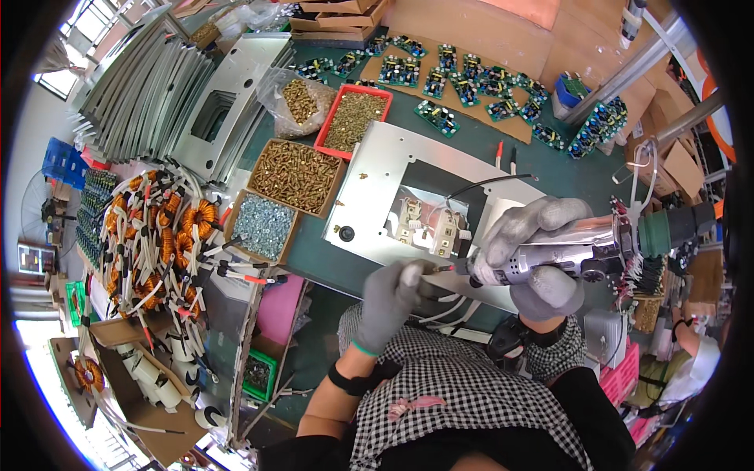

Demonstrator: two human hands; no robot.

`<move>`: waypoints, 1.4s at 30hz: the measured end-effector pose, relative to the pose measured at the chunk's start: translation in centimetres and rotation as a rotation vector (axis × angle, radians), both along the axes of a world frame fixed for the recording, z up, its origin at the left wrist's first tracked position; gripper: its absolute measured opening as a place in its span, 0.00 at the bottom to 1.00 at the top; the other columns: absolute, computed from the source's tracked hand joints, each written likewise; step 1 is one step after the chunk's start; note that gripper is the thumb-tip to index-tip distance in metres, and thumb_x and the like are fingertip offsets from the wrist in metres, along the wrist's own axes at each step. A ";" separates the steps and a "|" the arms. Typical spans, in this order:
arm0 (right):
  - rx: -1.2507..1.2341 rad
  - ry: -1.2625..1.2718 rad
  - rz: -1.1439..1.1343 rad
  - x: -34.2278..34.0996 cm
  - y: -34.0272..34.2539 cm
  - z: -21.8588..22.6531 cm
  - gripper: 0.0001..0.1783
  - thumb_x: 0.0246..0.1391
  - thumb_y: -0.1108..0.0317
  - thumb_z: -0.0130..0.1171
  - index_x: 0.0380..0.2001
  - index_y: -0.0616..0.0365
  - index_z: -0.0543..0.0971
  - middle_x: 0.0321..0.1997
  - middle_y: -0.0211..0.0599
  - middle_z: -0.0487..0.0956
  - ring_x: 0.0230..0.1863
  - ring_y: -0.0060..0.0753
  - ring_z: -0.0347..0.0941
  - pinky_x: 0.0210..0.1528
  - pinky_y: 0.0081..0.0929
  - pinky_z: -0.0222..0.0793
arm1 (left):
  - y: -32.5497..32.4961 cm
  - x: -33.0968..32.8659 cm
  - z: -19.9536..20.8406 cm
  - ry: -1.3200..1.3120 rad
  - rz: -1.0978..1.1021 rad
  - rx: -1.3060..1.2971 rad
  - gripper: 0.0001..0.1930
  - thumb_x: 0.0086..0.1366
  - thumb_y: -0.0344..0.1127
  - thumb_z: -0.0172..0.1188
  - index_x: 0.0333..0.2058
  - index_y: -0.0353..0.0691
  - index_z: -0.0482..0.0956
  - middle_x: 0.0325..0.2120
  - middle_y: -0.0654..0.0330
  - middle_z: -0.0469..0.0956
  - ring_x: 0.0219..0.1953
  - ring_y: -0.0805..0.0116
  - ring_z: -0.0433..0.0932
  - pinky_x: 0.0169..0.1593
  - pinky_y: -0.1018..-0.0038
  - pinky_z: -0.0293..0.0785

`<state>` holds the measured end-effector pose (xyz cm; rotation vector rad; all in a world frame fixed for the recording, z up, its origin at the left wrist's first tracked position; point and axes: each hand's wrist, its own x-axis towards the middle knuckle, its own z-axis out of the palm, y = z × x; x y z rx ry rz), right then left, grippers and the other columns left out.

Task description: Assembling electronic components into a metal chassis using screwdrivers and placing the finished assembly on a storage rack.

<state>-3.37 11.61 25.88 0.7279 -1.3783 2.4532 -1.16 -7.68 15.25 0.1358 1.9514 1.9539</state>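
Observation:
A silver power screwdriver lies across my right hand, whose grey-gloved fingers wrap round its body. Its tip points left. At that tip my left hand, also in a grey glove, has its fingertips pinched together; whatever small thing they hold is hidden. Beneath and beyond both hands rests a silver metal panel with a rectangular cutout. Inside the cutout sit white terminal parts with brass-coloured contacts and white leads. A black cable crosses the opening's far right corner.
Left of the panel stand a box of brass-coloured screws, a box of silvery nuts and a red tray of small fasteners. Wire-wound coils heap at far left, near stacked metal panels. Circuit boards spread along the back.

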 end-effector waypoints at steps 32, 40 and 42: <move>-0.102 -0.103 -0.072 -1.5 3.6 -1.2 0.26 0.43 0.76 0.58 0.49 0.65 0.66 0.41 0.54 0.73 0.36 0.41 0.76 0.24 0.33 0.75 | 4.6 0.3 -17.4 0.366 0.428 -1.171 0.24 0.59 0.51 0.52 0.48 0.41 0.73 0.45 0.57 0.73 0.51 0.57 0.68 0.56 0.59 0.60; -0.143 -0.106 -0.037 -1.2 5.5 -1.2 0.27 0.43 0.76 0.58 0.49 0.65 0.65 0.42 0.55 0.73 0.38 0.42 0.76 0.28 0.34 0.76 | 5.7 -0.4 -20.1 0.067 0.392 -0.822 0.29 0.56 0.51 0.59 0.48 0.33 0.69 0.47 0.47 0.69 0.48 0.50 0.67 0.52 0.61 0.63; -0.123 -0.086 -0.055 -1.0 6.7 -1.0 0.27 0.43 0.76 0.58 0.49 0.66 0.65 0.42 0.55 0.73 0.37 0.43 0.76 0.29 0.35 0.77 | 5.2 -0.3 -18.5 -0.025 0.500 -0.624 0.26 0.58 0.45 0.59 0.49 0.33 0.68 0.49 0.48 0.67 0.48 0.51 0.67 0.53 0.62 0.63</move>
